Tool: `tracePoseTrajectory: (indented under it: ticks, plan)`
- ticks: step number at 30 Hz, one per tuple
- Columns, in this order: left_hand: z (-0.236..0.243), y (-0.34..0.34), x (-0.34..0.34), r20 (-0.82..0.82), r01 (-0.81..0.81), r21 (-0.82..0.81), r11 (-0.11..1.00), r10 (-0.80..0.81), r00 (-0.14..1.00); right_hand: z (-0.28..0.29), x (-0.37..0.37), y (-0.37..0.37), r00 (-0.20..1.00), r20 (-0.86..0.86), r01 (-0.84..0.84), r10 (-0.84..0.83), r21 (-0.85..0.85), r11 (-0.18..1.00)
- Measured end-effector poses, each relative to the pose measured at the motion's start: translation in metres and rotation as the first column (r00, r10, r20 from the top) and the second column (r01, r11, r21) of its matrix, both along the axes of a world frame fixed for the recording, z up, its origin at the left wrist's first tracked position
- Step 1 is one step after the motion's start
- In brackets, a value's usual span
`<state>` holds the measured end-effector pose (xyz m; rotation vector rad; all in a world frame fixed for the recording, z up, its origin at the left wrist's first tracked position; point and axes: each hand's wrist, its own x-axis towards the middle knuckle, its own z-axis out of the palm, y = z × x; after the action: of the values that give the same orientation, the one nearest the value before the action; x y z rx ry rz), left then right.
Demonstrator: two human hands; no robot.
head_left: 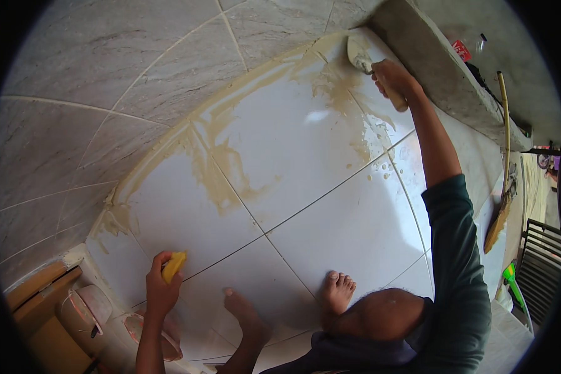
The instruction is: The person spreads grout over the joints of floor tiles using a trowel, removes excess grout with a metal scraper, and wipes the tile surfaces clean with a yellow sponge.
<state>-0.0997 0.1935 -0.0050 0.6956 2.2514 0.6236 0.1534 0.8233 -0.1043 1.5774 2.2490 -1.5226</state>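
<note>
My right hand [393,81], arm stretched far forward, is closed around the pale handle of a trowel [358,55]. Its blade is at the far right corner of the white floor tiles [280,168], where the tiles meet a concrete ledge. Wet tan grout [215,181] is smeared along the wall edge and over several joints, with splashes near the right forearm. At the lower left, my left hand [163,280] grips a yellow sponge [176,265] above the tiles. My bare feet and a bent knee show at the bottom.
Grey marbled wall tiles [100,68] rise along the left and far side. The concrete ledge [442,68] borders the right, with a broom [502,206] beyond it. Pinkish bowls [84,308] stand at lower left beside a brown wooden piece. A green-handled tool [512,280] lies at right.
</note>
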Motion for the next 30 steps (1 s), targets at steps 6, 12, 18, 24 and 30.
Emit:
tracePoseTrajectory:
  ticks: [6,12,18,24,30]
  plan:
    - [0.033,-0.057,-0.006,-0.037,-0.029,-0.227,0.974,0.021,0.999,-0.004,-0.057,-0.017,0.952,-0.13,-0.29,0.277,-0.092,0.953]
    - [0.082,-0.109,0.006,-0.024,0.058,-0.334,0.941,-0.07,0.997,0.013,-0.115,-0.149,0.943,-0.107,-0.33,0.315,-0.189,0.925]
    - [0.121,-0.116,0.03,-0.111,0.096,-0.323,0.941,-0.138,0.984,0.035,-0.123,-0.217,0.923,-0.202,-0.384,0.328,-0.406,0.829]
    - [0.147,-0.124,0.054,-0.129,-0.087,-0.185,0.979,0.064,0.99,0.016,-0.012,-0.135,0.998,-0.054,-0.05,0.042,-0.156,0.986]
    - [0.123,-0.125,0.055,-0.166,-0.008,-0.246,0.969,-0.034,0.986,0.006,-0.055,-0.146,0.966,0.126,-0.211,0.227,-0.129,0.969]
